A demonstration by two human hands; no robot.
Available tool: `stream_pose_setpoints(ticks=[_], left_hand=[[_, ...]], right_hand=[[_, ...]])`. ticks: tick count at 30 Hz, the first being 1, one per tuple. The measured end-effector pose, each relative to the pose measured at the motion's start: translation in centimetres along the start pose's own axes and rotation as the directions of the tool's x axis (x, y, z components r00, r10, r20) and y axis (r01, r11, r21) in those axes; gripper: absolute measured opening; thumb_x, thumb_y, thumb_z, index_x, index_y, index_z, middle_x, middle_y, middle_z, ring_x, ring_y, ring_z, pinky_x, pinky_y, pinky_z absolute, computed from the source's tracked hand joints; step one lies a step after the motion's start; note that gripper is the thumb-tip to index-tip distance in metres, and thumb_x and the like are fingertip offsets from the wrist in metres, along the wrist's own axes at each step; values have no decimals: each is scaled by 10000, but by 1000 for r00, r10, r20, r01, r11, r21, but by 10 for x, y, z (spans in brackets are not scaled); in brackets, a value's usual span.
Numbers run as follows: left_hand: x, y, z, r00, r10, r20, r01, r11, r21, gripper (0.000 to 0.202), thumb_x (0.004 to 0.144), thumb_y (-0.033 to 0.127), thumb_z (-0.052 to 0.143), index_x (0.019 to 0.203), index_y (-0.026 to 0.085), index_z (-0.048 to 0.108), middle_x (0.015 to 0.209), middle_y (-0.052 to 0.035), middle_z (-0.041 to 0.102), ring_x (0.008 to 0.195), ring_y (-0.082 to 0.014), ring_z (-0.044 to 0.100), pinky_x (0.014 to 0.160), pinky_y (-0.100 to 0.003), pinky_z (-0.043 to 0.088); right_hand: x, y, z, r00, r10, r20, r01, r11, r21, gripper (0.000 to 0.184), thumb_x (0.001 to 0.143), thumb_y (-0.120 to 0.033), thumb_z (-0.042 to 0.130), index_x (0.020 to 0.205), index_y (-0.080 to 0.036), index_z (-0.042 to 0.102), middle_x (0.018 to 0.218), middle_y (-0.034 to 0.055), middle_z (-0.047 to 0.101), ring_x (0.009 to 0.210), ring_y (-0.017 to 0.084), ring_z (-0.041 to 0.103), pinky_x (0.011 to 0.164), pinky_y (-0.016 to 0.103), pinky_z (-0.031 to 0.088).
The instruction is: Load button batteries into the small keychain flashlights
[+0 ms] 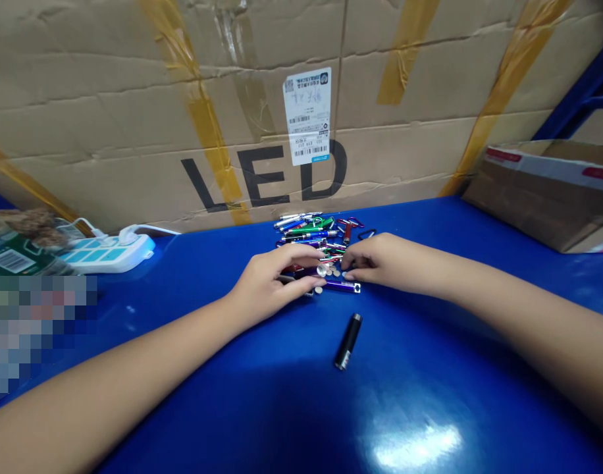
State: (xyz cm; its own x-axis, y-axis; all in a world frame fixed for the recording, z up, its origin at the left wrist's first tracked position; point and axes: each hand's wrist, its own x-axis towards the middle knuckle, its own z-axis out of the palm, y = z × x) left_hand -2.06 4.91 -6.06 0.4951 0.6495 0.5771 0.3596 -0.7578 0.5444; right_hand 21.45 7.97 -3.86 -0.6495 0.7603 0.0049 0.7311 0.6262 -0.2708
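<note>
My left hand (276, 276) is closed around a small purple tube, a mini flashlight by its look, whose round silvery end (322, 270) points to the right. My right hand (373, 260) has its thumb and fingers pinched together at the edge of several button cells (334, 271); anything between the fingertips is too small to make out. Just below the hands lies a purple-blue metal tube (343, 286), with one loose button cell (318, 290) by its left end. A black mini flashlight tube (349, 342) lies apart, nearer to me.
Behind my hands lies a pile of colored mini flashlights with carabiner clips (309, 230). A big taped carton (380, 158) stands at the table's back. On the left are a power strip (111, 253) and a green-labelled container (20, 253); an open cardboard box (538, 191) sits right.
</note>
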Motion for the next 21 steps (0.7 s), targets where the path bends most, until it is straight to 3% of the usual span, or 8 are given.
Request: stream_pose_setpoints(ticks=[7,12,18,21], left_hand=[[1,2,-1,1000,22,0,-22,997,69,242,818,292,693,1034,191,651,1000,-34,741,893,-161,718,846,-265,580],[1,3,-1,999,50,0,-50,996,80,232,810,243,704,1028,185,650,996,-25,743,892,-143,716,836,-239,576],[1,3,1,998,66,-6,-66,998,21,234,802,233,713,1016,164,650,999,-45,744,909,-147,716,852,-243,571],[1,2,1,998,65,11,-65,998,-16,260,809,256,708,1040,153,650,1026,-64,738,936,-159,711,871,-259,567]], right_hand=[[2,-4,3,999,43,9,-43,998,45,147,817,-143,561,861,-178,697,827,38,722,691,145,629,617,247,439],[1,-1,2,996,85,-4,-85,996,-16,117,818,-211,588,851,-185,697,788,35,717,668,157,621,583,259,423],[2,5,1,999,40,-9,-40,999,1,115,782,-190,592,724,-212,688,741,23,728,651,172,638,578,275,433],[4,8,6,997,73,-3,-73,997,28,119,778,-219,593,685,-222,667,689,21,717,602,185,632,554,292,430]])
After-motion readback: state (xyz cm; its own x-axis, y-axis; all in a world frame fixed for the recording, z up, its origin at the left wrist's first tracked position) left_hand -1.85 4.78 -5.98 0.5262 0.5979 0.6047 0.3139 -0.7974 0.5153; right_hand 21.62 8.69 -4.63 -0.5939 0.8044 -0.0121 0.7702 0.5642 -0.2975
